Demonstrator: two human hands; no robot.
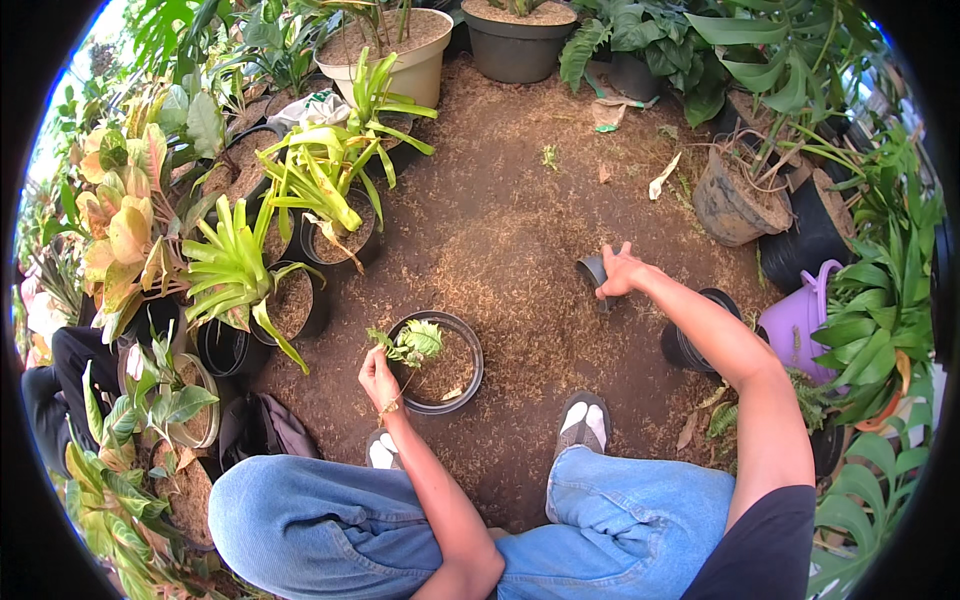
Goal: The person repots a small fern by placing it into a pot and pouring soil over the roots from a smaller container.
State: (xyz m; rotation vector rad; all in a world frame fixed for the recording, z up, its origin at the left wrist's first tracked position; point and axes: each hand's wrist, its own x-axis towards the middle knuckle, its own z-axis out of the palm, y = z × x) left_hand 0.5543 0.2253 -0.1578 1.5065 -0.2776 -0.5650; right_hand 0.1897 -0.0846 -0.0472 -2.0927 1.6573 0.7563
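My left hand (pixel 381 382) pinches a small leafy plant cutting (pixel 415 342) by its stem at the left rim of a round black pot (pixel 478 367). The leaves lie over the pot, which holds loose brown growing medium (pixel 442 371). Out to the right, my right hand (pixel 625 271) is at a grey-black curved piece (pixel 594 271), perhaps a scoop or small pot, with some fingers spread; the palm hides how firmly it is held. Brown crumbly medium (pixel 517 277) lies scattered on the dark ground between both hands.
Potted bromeliads (pixel 232 262) and other plants line the left side. Large pots (pixel 517 45) stand at the back. Stacked black pots (pixel 686 345), a purple bucket (pixel 799 322) and a tilted pot (pixel 735 199) are on the right. At far left, a dark-clothed leg (pixel 79 375) of another person shows.
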